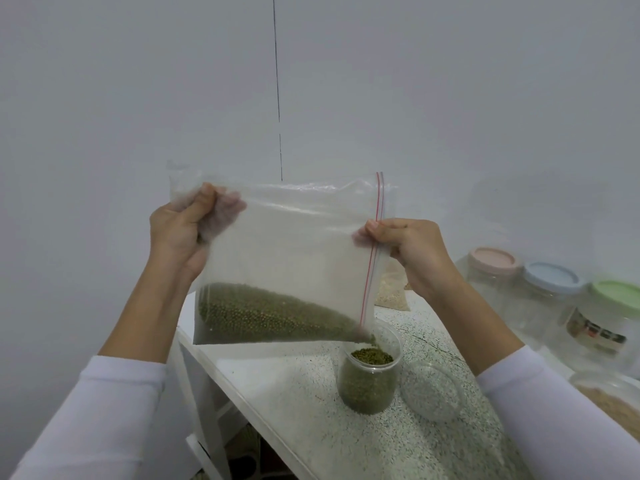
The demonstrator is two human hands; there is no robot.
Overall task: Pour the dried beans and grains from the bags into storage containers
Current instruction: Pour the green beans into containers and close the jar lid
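A clear zip bag (291, 244) with a red seal strip hangs tilted above the counter. Green mung beans (263, 317) lie along its lower edge and stream from its lower right corner into a clear round jar (367, 382). The jar stands on the speckled counter (311, 386) and is nearly full of green beans. My left hand (180, 230) grips the bag's upper left corner. My right hand (408, 251) pinches the bag's open edge at the red strip.
A clear lid (433, 393) lies right of the jar. Behind the bag sits a bag of pale grains (391, 292). At the right stand three clear jars with pink (493, 261), blue (550, 277) and green (616, 292) lids. A container of tan grains (613, 400) is at the right edge. The counter's left edge drops to a shelf.
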